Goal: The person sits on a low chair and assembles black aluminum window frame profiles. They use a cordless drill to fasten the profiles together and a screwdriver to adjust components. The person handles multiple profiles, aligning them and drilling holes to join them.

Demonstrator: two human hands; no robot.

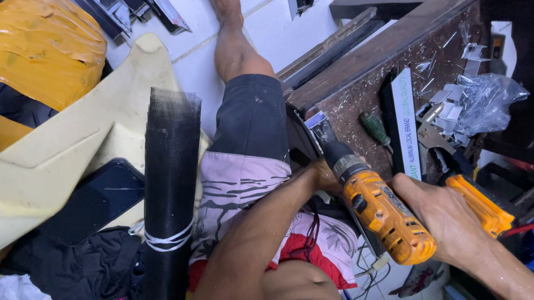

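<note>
Right hand, nearest the lens, clenched around the grip of an orange power drill; chuck tilted down toward the near-left corner of a dark wooden bench, probably to bear on a metal piece there. Left hand sits behind the chuck at that corner, mostly hidden; its grasp cannot be told, seemingly steadying the work. Green-handled screwdriver and crumpled plastic bag lie on the bench top. Roll of black mesh stands beside the left knee.
</note>
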